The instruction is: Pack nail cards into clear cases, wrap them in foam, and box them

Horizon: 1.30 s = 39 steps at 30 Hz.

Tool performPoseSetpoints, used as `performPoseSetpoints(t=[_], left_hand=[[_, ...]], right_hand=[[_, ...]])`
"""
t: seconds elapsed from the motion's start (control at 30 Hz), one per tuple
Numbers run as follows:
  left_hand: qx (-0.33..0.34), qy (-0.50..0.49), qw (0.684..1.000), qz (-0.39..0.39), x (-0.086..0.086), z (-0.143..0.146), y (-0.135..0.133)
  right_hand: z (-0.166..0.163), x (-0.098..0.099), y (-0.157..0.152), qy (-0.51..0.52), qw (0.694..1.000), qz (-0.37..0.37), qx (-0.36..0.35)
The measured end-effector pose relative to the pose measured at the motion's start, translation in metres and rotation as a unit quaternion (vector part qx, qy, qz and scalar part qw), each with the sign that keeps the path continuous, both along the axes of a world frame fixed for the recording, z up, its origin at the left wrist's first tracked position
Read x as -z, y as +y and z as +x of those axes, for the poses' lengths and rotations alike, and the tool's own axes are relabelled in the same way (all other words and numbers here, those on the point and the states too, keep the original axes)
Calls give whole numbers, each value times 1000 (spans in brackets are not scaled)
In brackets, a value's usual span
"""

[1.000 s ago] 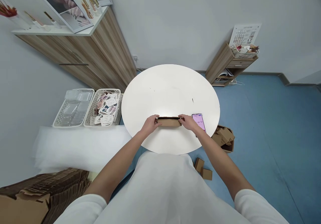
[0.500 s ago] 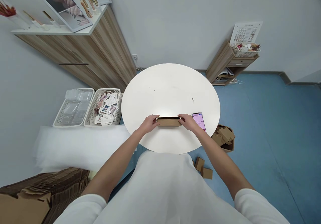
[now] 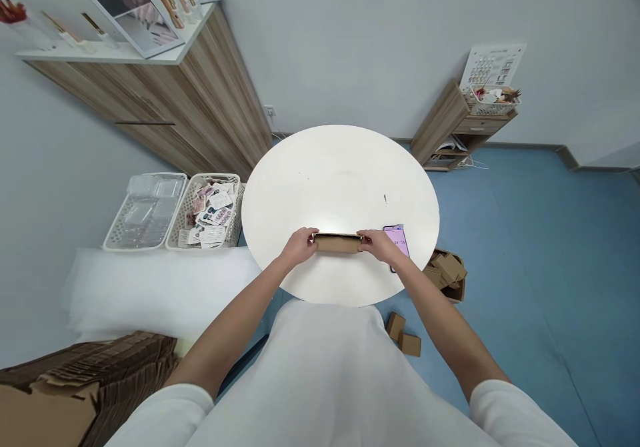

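A small brown cardboard box (image 3: pixel 339 243) stands on the round white table (image 3: pixel 335 173), its long side toward me. A dark edge runs along its top. My left hand (image 3: pixel 301 244) grips the box's left end, thumb at the near side and fingers behind. At the right end my right hand (image 3: pixel 378 243) holds it the same way. Just beside my right hand lies a phone (image 3: pixel 397 237) with a pink screen showing digits, partly covered by my wrist. What is inside the box cannot be seen.
Left of the table are a white basket of printed cards (image 3: pixel 210 213) and a basket of clear plastic boxes (image 3: pixel 145 213). White wrapping sheet (image 3: pixel 160 293) and stacked flat cardboard (image 3: pixel 115 380) lie nearer. To the right, a carton of cardboard boxes (image 3: pixel 447 273) and loose boxes (image 3: pixel 411 345) sit on the floor.
My right hand has shifted very slightly outward at the box's right end. Both hands keep hold of the box, which stays in nearly the same place.
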<state>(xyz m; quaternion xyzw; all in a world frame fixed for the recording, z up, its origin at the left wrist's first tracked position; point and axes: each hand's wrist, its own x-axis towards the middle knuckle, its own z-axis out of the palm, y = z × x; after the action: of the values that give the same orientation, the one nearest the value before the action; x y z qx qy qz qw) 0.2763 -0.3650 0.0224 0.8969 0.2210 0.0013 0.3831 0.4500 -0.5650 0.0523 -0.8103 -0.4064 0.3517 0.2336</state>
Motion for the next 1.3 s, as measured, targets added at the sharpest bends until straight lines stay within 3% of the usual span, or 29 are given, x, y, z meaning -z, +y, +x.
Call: performPoseSetpoints(t=[0.33,0.57,0.77,0.9,1.03,1.2,1.3], left_hand=[[1,7,999,31,-4,0,-7],[58,-13,998,15,0,-11,-3],[107,3,994,-26,-6,-19,1],[56,2,998,-43,-2,-19,-6],[-35,-5,997,-70,11,-18,-13],[-112,42,976,-181,22,-18,-14],[-133,50,968,-207,21,-19,-17]], right_hand=[[-12,10,-8,-146,988,-27,-39],[-14,20,-22,-86,995,10,-39],[-12,23,-25,-39,998,36,-36],[-19,32,-27,-4,998,53,-20],[-30,42,-25,32,991,108,66],[-36,44,-18,187,957,111,191],[-35,40,-15,243,932,91,251]])
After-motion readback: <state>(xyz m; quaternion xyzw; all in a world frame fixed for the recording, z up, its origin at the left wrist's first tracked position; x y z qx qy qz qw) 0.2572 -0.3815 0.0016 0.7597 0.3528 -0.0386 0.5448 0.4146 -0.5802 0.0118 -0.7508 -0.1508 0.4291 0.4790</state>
